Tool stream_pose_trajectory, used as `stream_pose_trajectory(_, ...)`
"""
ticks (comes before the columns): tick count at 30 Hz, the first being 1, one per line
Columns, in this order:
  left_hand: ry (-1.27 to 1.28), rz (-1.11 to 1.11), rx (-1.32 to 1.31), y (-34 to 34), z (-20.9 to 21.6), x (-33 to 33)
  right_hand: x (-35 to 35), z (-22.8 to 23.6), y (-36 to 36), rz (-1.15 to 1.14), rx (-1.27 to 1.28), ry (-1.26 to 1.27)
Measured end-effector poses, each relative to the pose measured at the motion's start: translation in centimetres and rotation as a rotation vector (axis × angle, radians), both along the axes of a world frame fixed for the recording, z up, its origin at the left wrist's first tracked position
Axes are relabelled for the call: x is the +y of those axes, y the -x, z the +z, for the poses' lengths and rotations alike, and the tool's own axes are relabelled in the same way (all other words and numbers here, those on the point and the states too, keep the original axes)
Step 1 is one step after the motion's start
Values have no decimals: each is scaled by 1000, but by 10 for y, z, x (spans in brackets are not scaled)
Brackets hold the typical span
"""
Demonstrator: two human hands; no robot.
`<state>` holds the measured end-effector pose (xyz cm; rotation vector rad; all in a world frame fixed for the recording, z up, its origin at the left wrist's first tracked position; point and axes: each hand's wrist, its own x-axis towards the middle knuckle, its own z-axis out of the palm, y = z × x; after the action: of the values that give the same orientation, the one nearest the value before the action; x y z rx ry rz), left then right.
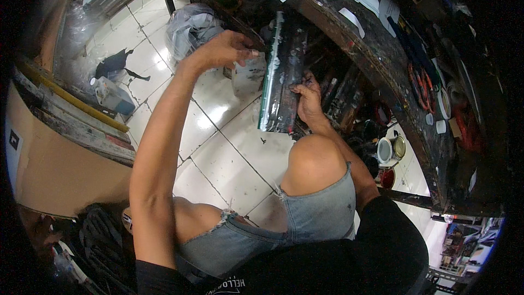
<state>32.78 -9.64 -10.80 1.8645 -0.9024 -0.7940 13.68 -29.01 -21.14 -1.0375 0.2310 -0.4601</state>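
Here, a long, dark, paint-smeared rectangular frame point(282, 74) is held upright beneath the stained workbench point(382, 60), gripped at its top by the left hand point(226, 48) and at its side by the right hand point(308, 95).

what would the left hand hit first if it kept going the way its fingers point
Most likely the top of the long dark paint-smeared frame: the left hand points right, fingertips almost at its upper left edge. The translucent plastic jug sits just below that line; depth is unclear.
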Motion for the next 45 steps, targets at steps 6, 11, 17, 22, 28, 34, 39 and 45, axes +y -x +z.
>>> stream_pose_trajectory(6,51,19,248,8,-5,-9,28,16,-16,209,11,11)
stream_pose_trajectory(11,177,149,245,-4,-20,1,22,16,-16,210,51,262)
stream_pose_trajectory(17,177,451,173,-18,-26,28,-81,27,36,-458,988,978)
stream_pose_trajectory(22,370,257,327,-41,-26,30,-176,-65,92,-596,1351,1240)
stream_pose_trajectory(28,471,404,351,-56,-33,55,-130,-15,72,-399,1139,751)
stream_pose_trajectory(34,594,421,356,-48,-20,45,-198,-79,107,-579,761,363)
stream_pose_trajectory(39,573,465,350,-55,-26,60,-169,-71,94,-559,395,268)
stream_pose_trajectory(45,644,440,291,-53,-20,52,-167,-82,97,-640,334,314)
